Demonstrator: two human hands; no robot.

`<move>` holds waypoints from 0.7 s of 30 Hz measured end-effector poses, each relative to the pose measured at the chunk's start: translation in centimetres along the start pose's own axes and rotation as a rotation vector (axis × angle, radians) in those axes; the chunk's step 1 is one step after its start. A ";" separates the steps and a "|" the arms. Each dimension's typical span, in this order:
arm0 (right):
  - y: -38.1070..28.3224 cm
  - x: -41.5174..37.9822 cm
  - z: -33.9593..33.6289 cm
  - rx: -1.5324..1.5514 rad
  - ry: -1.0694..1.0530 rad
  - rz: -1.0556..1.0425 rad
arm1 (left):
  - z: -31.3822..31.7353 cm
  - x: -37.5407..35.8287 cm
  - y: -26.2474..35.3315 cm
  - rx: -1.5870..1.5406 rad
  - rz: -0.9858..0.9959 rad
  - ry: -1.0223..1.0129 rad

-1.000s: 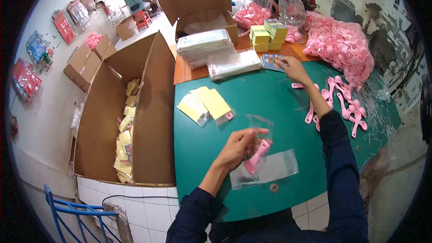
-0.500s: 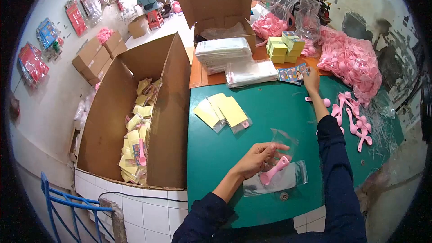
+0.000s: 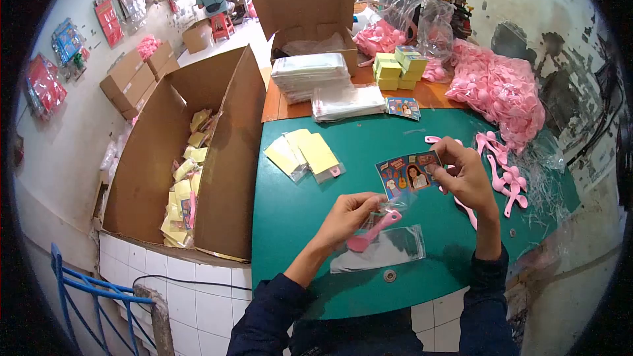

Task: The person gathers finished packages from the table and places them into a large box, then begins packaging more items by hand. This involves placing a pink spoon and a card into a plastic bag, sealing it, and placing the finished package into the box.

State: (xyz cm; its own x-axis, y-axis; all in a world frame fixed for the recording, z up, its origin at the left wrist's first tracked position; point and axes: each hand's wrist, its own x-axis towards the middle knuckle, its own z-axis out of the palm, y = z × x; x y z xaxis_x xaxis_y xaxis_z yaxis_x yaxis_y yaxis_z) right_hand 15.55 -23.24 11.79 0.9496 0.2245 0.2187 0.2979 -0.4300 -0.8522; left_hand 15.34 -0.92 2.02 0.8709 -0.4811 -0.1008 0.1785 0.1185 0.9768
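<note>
Left hand (image 3: 348, 216) pinches a pink spoon (image 3: 373, 229) in a clear bag; right hand (image 3: 463, 175), at three o'clock, pinches a printed card (image 3: 407, 175) that could crease against the bag's mouth.

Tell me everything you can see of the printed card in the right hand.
The printed card is a flat, thin rectangle, apparently paper, blue-backed with colourful cartoon pictures and a figure. The right hand pinches its right end, holding it above the green table, tilted, printed face up. Its lower edge sits close to the pink spoon in the left hand.
</note>
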 end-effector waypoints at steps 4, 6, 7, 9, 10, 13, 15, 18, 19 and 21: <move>1.0 -0.3 -1.4 0.090 -0.031 -0.011 | 0.0 0.2 0.5 0.091 0.035 -0.048; 2.1 -0.3 -1.6 0.146 0.000 -0.042 | 0.0 0.6 1.1 0.123 0.031 -0.063; 2.2 -0.3 -1.6 0.166 0.025 -0.038 | 0.0 0.8 1.3 0.141 0.027 -0.073; 2.2 -0.2 -1.5 0.202 0.077 -0.025 | 0.0 1.4 1.5 0.130 0.022 -0.064; 2.1 -0.3 -1.4 0.216 0.079 -0.036 | 0.0 1.8 1.7 0.121 0.021 -0.058; 1.6 -0.5 -1.3 0.108 0.062 -0.054 | 0.1 2.3 2.8 0.121 0.041 -0.064; 1.7 -0.5 -1.4 0.068 0.019 -0.056 | -0.3 2.7 2.9 0.200 0.029 -0.047; 2.2 -0.4 -1.8 -0.048 -0.081 -0.051 | -0.4 3.4 2.7 0.279 0.017 -0.086; 2.4 -0.4 -1.8 -0.095 -0.123 -0.048 | -0.3 3.4 2.9 0.369 0.006 -0.110; 2.5 -0.4 -1.1 -0.083 -0.225 -0.002 | -0.1 3.4 2.6 0.436 0.049 -0.145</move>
State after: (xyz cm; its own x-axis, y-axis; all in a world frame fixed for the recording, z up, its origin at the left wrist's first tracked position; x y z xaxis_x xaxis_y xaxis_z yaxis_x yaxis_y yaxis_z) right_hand 16.04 -25.38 10.09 0.9065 0.4101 0.1009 0.3151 -0.4977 -0.8081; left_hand 18.81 -2.21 4.15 0.7950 -0.6040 -0.0557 -0.0974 -0.2178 0.9711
